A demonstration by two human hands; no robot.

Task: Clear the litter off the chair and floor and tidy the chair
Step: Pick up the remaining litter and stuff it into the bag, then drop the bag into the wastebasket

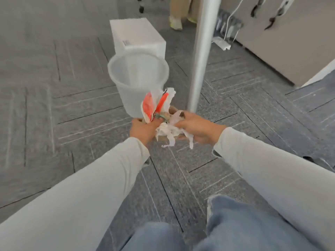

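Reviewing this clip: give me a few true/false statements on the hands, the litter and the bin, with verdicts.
1. Both hands hold litter. True: left hand and right hand grip the litter.
2. The bin lies tipped over. False: it stands upright.
3. A white box sits behind the bin. True.
4. The litter is already in the bin. False: it is in the hands, just short of the bin.
5. The pole stands left of the bin. False: it is to its right.

Beyond your fingers, a white box (138, 36) sits on the grey carpet (54, 109). A metal pole (203, 51) rises just right of them; beige cabinets (290, 42) stand farther right.
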